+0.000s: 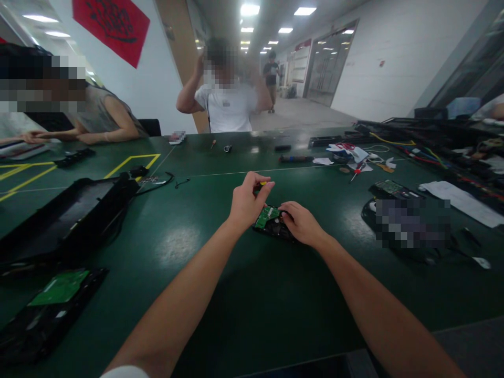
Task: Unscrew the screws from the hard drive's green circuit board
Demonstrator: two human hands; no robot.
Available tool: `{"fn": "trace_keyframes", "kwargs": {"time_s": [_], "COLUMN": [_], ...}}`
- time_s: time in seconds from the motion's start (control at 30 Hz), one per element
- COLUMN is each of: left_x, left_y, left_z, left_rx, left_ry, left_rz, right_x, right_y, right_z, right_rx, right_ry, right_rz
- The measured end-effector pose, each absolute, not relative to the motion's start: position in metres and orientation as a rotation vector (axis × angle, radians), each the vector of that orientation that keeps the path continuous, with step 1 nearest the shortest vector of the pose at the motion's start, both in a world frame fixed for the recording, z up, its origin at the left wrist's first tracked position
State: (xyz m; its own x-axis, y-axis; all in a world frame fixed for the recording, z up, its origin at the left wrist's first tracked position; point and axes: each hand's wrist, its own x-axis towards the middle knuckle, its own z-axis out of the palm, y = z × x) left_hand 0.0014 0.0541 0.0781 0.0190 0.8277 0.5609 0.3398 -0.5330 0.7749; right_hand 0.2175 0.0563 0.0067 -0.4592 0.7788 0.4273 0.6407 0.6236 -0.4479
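Note:
In front of me on the table lies a black hard drive point(271, 220) with a green circuit board on its upper face. My left hand point(251, 202) is closed above its left end, pinching what looks like a small screwdriver point(263, 184). Only a bit of the tool's yellow and black handle shows; its tip is hidden. My right hand point(301, 223) grips the drive's right side, thumb and fingers bent over the edge. A second black unit point(51, 315) with a green board sits at the lower left.
On the green table point(275, 294), a long black housing point(74, 215) stands to the left. At the right are a partly blurred black object point(370, 215), a red screwdriver point(357, 170) and a wired frame point(441, 142). A person point(228, 105) sits opposite; another point(106, 115) leans in at left.

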Motion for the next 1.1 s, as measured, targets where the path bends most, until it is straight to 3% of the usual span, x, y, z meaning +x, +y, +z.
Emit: {"fn": "trace_keyframes", "kwargs": {"time_s": [0.43, 1.1], "left_x": [-0.003, -0.004], "left_y": [0.065, 0.059], "left_z": [0.075, 0.085], "left_rx": [1.772, 1.841], "left_ry": [0.991, 1.089], "left_rz": [1.518, 1.387], "right_x": [0.201, 0.204], "right_y": [0.032, 0.035], "right_z": [0.025, 0.014], "right_rx": [-1.124, -1.101], "right_ry": [-2.473, -2.504], "right_rz": [0.047, 0.197]}}
